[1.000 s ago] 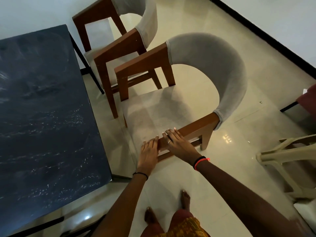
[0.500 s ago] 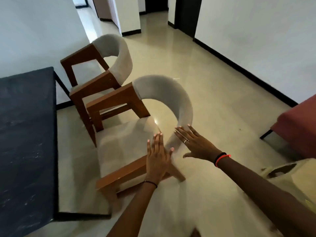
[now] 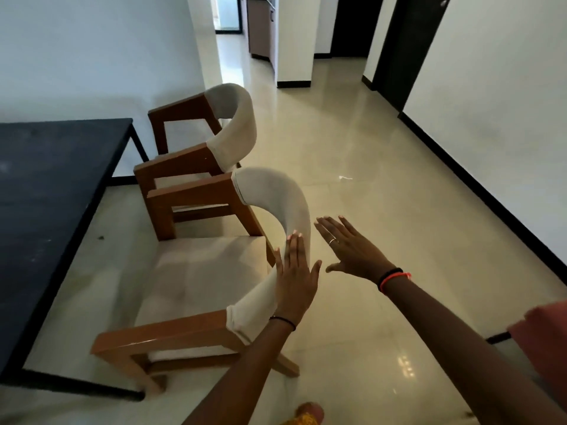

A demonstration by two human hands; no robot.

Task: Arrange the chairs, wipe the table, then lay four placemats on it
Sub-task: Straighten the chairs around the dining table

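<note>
Beside table: left hand flat against near chair backrest; right hand spread, hovering.

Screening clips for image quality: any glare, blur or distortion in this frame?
Head view: glare spots on the glossy floor; wide-angle stretching toward the frame edges; far doorway blown out; left hand, right hand and near chair look reasonably sharp.

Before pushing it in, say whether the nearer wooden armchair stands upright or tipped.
Upright: the nearer wooden armchair has its seat level, legs on the tiled floor.
</note>
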